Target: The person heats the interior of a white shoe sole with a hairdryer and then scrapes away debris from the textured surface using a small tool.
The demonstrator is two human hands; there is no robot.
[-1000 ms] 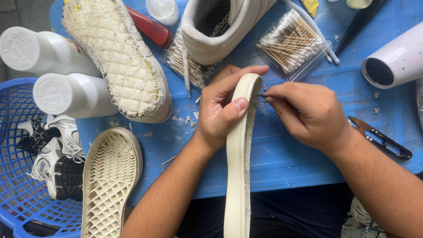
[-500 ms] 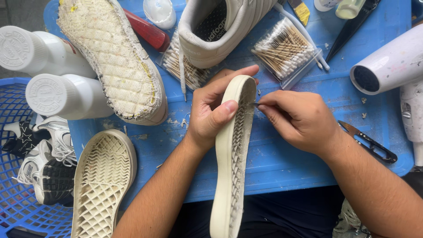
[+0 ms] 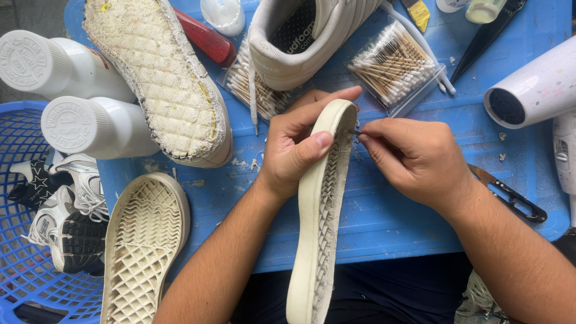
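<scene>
- Far left, a blue basket (image 3: 24, 282) holds sneakers (image 3: 66, 216); two white bottles (image 3: 90, 126) lie beside it.
- A second loose sole (image 3: 141, 246) and an upturned shoe (image 3: 162, 78) sit on the blue table (image 3: 384, 222).
- The left hand (image 3: 294, 150) grips the detached sole (image 3: 321, 216) on edge above the table front.
- The right hand (image 3: 414, 159) pinches a thin pick (image 3: 356, 132) against its rim; short, shallow strokes look wisest.
- Cotton swabs (image 3: 393, 63), a hairdryer (image 3: 534, 90) and snips (image 3: 510, 195) crowd the right elbow.
</scene>
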